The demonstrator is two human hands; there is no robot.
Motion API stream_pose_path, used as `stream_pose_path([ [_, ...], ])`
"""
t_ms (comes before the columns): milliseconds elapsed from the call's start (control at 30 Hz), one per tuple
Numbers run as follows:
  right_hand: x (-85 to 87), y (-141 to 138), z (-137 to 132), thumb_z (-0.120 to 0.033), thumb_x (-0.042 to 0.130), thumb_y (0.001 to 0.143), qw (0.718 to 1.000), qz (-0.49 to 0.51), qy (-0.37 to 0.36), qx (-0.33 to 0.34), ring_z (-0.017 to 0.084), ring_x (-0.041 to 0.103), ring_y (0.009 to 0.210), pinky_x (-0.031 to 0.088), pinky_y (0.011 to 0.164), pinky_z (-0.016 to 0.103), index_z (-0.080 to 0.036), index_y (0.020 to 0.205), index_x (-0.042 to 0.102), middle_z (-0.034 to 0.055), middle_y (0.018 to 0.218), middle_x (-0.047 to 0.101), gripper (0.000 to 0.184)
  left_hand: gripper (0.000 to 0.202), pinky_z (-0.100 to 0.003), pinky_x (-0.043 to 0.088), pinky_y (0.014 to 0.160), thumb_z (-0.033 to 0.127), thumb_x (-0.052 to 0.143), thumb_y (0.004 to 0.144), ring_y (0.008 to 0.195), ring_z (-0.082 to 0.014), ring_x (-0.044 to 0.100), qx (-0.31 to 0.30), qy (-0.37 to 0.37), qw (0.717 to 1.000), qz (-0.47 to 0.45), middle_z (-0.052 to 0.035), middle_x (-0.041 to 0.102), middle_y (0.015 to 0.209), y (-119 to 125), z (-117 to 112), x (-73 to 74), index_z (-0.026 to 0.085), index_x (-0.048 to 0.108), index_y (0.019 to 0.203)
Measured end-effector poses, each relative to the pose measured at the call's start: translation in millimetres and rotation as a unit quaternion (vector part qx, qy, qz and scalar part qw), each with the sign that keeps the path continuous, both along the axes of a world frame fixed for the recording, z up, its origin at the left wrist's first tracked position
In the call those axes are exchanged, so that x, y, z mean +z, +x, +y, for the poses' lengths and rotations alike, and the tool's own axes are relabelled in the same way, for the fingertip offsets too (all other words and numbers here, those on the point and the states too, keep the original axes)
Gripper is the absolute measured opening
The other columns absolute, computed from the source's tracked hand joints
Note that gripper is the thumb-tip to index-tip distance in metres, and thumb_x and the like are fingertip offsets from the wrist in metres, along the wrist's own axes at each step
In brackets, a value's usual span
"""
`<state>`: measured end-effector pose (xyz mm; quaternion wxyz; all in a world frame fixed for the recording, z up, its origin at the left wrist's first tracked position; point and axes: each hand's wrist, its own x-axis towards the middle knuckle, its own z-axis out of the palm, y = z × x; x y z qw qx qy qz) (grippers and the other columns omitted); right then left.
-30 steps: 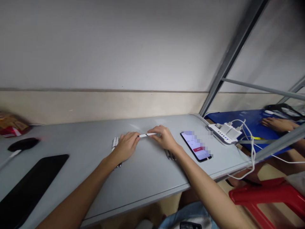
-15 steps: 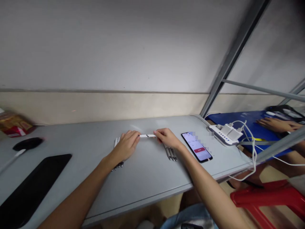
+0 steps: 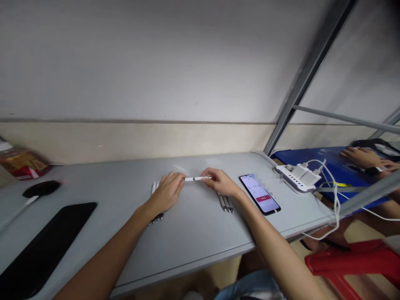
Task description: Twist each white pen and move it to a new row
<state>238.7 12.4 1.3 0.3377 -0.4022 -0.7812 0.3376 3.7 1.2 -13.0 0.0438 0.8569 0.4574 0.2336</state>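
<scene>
A white pen (image 3: 193,178) with a dark band is held level between my two hands, just above the grey desk. My left hand (image 3: 170,189) pinches its left end, and my right hand (image 3: 218,181) has thumb and fingers closed on its right end. Partly beneath my left hand and wrist lies a row of white pens (image 3: 154,187), their metal tips (image 3: 156,219) pointing toward me. Below my right hand is a group of grey pens (image 3: 225,203), whose upper ends are hidden by the hand.
To the right lie a lit phone (image 3: 260,194) and a white power strip (image 3: 295,179) with chargers and cables. A black slab (image 3: 46,250) and a black disc (image 3: 41,188) are at left, near a jar (image 3: 23,162). Another person's hand (image 3: 362,157) rests over a blue table (image 3: 321,160).
My right hand's fingers have shifted their grip on the pen, and more of its right end now shows. My left hand keeps its hold. The view has moved slightly.
</scene>
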Motion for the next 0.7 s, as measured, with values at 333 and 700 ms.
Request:
stream_pose_path([
  [333, -3.7, 1.0, 0.8, -0.047, 0.039, 0.094, 0.999, -0.028, -0.018, -0.018, 0.011, 0.044, 0.050, 0.035, 0.054, 0.022, -0.015, 0.078, 0.062, -0.0028, 0.053, 0.049, 0.043, 0.032, -0.036, 0.038, 0.082, 0.035, 0.024, 0.099, 0.090, -0.0206, 0.050, -0.008, 0.003, 1.000, -0.007, -0.0046, 0.058, 0.093, -0.8, 2.6, -0.8, 0.022, 0.054, 0.098],
  [700, -2.7, -1.3, -0.3, -0.044, 0.036, 0.096, 0.999, -0.043, 0.020, -0.027, 0.011, 0.045, 0.051, 0.035, 0.055, 0.023, -0.015, 0.077, 0.063, -0.0025, 0.053, 0.050, 0.044, 0.030, -0.036, 0.041, 0.084, 0.035, 0.026, 0.098, 0.093, -0.0205, 0.051, -0.013, -0.011, 1.000, -0.024, -0.0044, 0.057, 0.095, -2.8, 3.9, -0.5, 0.022, 0.054, 0.100],
])
